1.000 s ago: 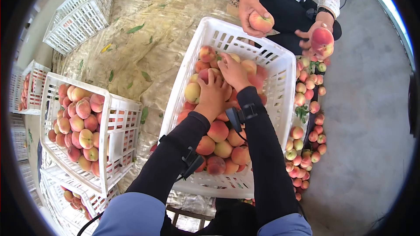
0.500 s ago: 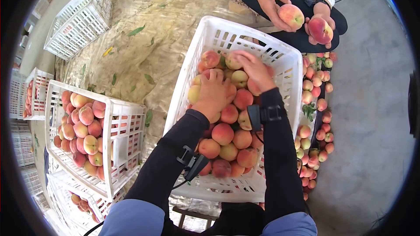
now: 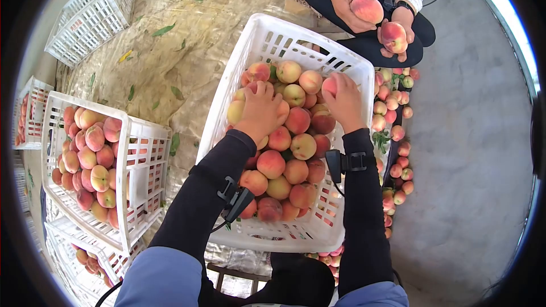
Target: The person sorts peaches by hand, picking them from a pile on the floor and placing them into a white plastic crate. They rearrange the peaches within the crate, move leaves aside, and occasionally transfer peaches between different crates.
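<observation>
At centre, the left hand [image 3: 260, 111] and right hand [image 3: 344, 100] are curling over peaches [image 3: 271, 164] in a white crate [image 3: 227, 88]; finger closure is unclear, and no lettering is legible.

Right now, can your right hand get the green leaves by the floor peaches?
Probably yes: the leaves lie just past the crate's rim, but the right hand seems to hold a peach.

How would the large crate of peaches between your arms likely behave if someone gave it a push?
The crate would probably feel heavy, since many peaches are piled inside. Its slotted walls look stiff, so it should keep its shape. The round, loose peaches might roll.
</observation>
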`<state>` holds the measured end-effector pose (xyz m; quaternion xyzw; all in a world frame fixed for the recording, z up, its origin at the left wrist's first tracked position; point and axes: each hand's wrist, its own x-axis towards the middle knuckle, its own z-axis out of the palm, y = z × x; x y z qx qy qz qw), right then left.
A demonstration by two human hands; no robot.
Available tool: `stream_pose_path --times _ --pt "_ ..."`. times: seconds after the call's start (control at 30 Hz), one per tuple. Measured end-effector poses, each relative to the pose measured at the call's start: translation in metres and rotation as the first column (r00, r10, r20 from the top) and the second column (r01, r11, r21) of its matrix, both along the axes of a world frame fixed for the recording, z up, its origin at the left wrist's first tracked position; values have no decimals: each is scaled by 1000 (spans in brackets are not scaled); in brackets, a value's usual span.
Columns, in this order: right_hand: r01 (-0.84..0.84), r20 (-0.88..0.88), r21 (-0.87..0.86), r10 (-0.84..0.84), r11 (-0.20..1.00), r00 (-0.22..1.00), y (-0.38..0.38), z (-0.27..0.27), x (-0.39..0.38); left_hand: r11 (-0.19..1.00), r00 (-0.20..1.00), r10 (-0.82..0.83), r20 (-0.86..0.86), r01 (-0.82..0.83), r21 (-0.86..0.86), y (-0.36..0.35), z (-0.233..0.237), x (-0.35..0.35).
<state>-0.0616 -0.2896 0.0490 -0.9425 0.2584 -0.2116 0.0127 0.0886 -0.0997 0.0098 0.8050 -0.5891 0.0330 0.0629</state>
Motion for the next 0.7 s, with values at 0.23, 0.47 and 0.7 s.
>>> stream_pose_path --times 0.23,0.47,0.7 --pt "216 -393 147 -143 965 908 -8 -21 -13 999 998 24 50 -22 -43 -1 -2 -2" --pt "92 -19 743 -117 663 993 -22 -35 -29 1000 999 20 24 -21 15 -3 -2 -4" --pt "383 -463 573 -100 725 881 -11 -47 -22 999 999 34 33 -34 -3 -3 -5 -3"
